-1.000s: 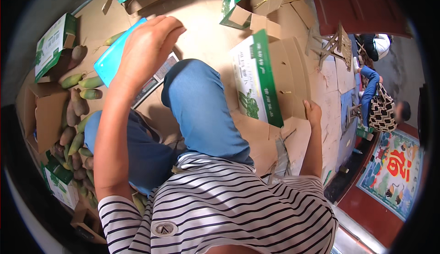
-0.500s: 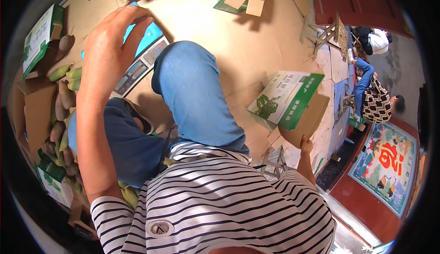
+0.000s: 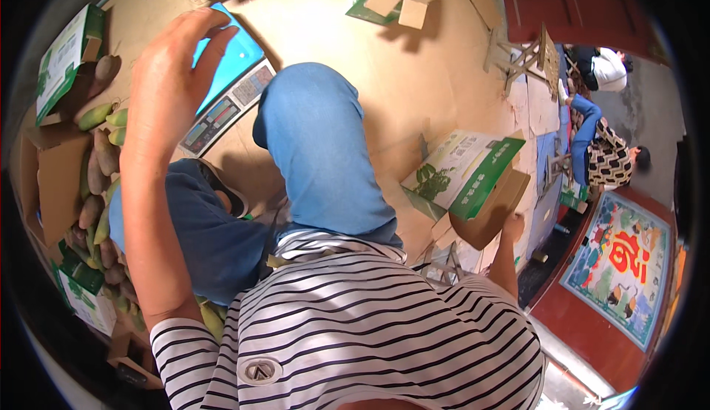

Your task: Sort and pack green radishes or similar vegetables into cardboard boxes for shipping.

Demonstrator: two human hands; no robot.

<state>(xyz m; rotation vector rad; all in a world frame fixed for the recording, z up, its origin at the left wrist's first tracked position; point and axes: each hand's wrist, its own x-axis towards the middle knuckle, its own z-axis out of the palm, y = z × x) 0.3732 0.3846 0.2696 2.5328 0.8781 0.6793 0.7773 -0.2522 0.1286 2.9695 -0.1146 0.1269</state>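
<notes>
One carton (image 3: 460, 170) sits left of the right hand (image 3: 512, 228), its brown flap (image 3: 489, 209) at the fingers; grip cannot be determined. Left hand (image 3: 171, 68), loosely curled, unclenched, appears beside the blue-topped scale (image 3: 237, 49).

This looks like a makeshift produce-packing area, shown by the long green and reddish vegetables (image 3: 105, 153) heaped at the left, the blue-topped scale (image 3: 234, 104) near them, and green-and-white cartons (image 3: 458, 167) left, far and right.
</notes>
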